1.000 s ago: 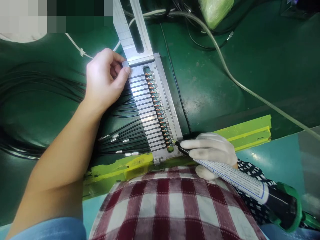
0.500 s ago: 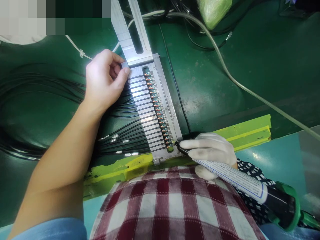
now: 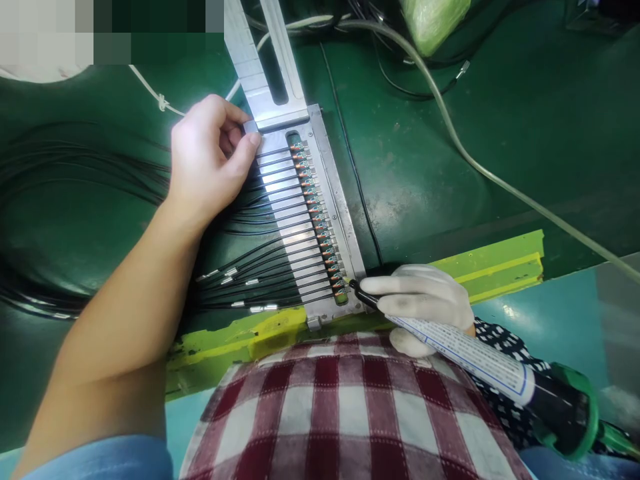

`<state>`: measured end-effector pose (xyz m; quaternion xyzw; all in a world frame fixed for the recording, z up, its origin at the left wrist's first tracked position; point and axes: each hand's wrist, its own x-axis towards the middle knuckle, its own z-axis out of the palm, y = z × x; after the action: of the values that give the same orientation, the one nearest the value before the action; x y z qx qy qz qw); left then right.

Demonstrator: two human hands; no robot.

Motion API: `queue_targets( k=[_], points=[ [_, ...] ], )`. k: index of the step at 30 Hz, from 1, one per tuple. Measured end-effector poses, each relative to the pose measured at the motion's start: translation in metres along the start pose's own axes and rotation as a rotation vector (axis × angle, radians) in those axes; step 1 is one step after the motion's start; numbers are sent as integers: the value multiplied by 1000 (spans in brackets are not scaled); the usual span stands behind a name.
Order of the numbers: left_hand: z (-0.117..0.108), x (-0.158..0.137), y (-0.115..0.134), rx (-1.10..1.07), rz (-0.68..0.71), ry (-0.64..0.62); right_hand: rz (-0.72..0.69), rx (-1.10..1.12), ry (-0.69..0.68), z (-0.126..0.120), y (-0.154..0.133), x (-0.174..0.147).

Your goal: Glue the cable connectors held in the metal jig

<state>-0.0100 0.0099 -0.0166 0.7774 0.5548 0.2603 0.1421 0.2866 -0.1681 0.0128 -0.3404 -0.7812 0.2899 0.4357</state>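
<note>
My bare left hand (image 3: 213,157) pinches the upper left corner of a metal fixture (image 3: 283,190) between thumb and fingers. Black cables (image 3: 277,217) lie side by side across the fixture, ending in a row of small connectors with orange wires (image 3: 320,217) over its slot. My right hand (image 3: 425,300), in a white glove, is wrapped round a labelled glue syringe (image 3: 470,357) with a green cap fitting at its rear. The syringe's black nozzle (image 3: 365,293) points at the connectors nearest me, its tip beside the lowest few. Whether it touches them I cannot tell.
The fixture's slotted metal lid (image 3: 267,60) stands swung back at the top. Looped black cables (image 3: 45,167) lie at left. A pale hose (image 3: 465,157) curves across the green table (image 3: 400,187). Yellow-green edging (image 3: 490,267) runs along the front, and a green wrapped bundle (image 3: 433,23) sits behind.
The syringe nozzle has shifted slightly up along the row, away from the lowest connector. My left hand keeps its hold on the fixture's corner. The view has moved very slightly.
</note>
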Motion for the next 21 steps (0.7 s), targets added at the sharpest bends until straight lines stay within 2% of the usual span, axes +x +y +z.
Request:
queue_targets(
  k=[8, 14, 21],
  points=[
    [0, 0, 3, -30, -28, 23, -27, -36, -25, -5, -5, 3],
    [0, 0, 3, -40, -45, 9, 41, -37, -39, -7, -16, -6],
    [0, 0, 2, -64, -52, 13, 17, -51, -15, -2, -11, -9]
  ],
)
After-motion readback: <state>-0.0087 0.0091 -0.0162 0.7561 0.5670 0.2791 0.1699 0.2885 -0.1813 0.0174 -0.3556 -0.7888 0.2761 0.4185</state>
